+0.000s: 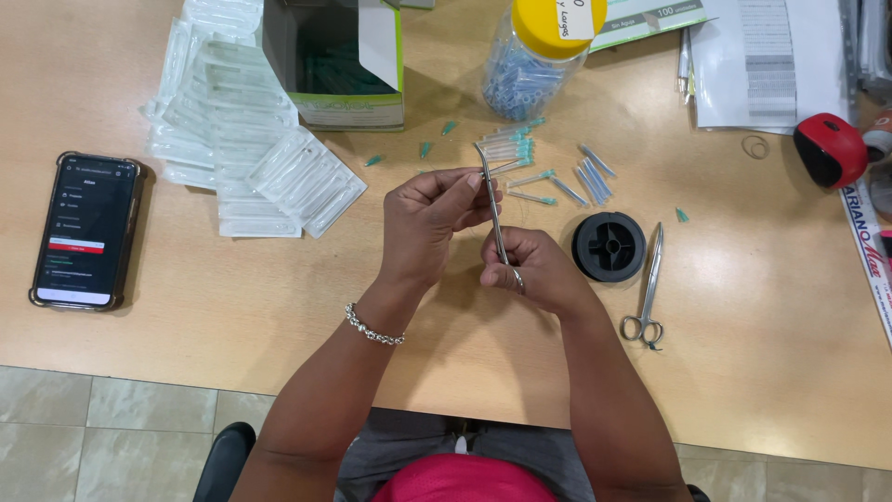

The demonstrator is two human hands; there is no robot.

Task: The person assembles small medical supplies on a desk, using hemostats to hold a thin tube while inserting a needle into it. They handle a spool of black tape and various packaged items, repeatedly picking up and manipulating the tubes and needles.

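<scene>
Above the counter centre | right hand grip closed on steel forceps, upright | left hand grip pinching near its tip | black spool, scissors just right.

Far to my left a phone lies flat on the table, its dark screen lit with a red bar. Clear blister packs are heaped at the upper left, just beside an open green and white carton. Ahead stands a clear jar with a yellow lid and a white label. Printed sheets lie upper right.
</scene>
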